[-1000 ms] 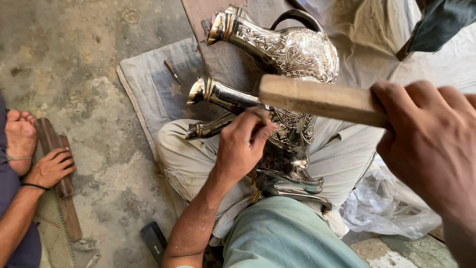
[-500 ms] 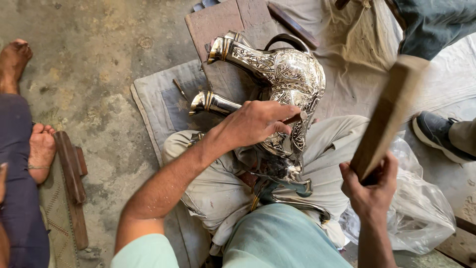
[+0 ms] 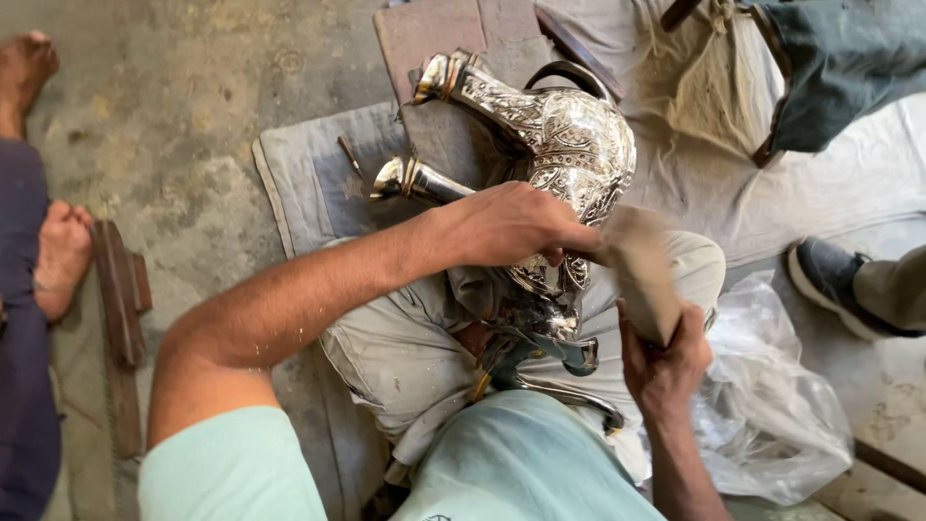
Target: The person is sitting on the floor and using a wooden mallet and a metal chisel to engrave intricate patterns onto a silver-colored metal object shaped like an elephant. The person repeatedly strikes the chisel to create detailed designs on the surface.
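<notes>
seated on a bare concrete floor [image 3: 193, 116], legs folded over a grey cloth mat [image 3: 309, 183]. across the lap, an engraved silver ewer [image 3: 569, 145], lying on its side, spout end pointing up and left, a second polished neck or spout [image 3: 415, 178] jutting left beneath it. pressed flat over the ewer's lower body, the left hand [image 3: 511, 227], fingers curled down around the metal, steadying it. just right of that, the right hand [image 3: 666, 362], closed around the shaft of a wooden mallet [image 3: 641, 275], its blurred head touching or nearly touching the ewer beside the left fingertips. under the ewer, between the knees, a dark metal stake or clamp [image 3: 540, 352]. to the right of the lap, crumpled clear plastic sheeting [image 3: 772, 415], no print visible on it. at the far left, another person's bare feet [image 3: 63, 251] beside a long wooden bar [image 3: 121, 318]; at the right edge, a dark shoe [image 3: 830, 280]. open floor only at upper left; crowded elsewhere by cloth, legs and plastic.
</notes>
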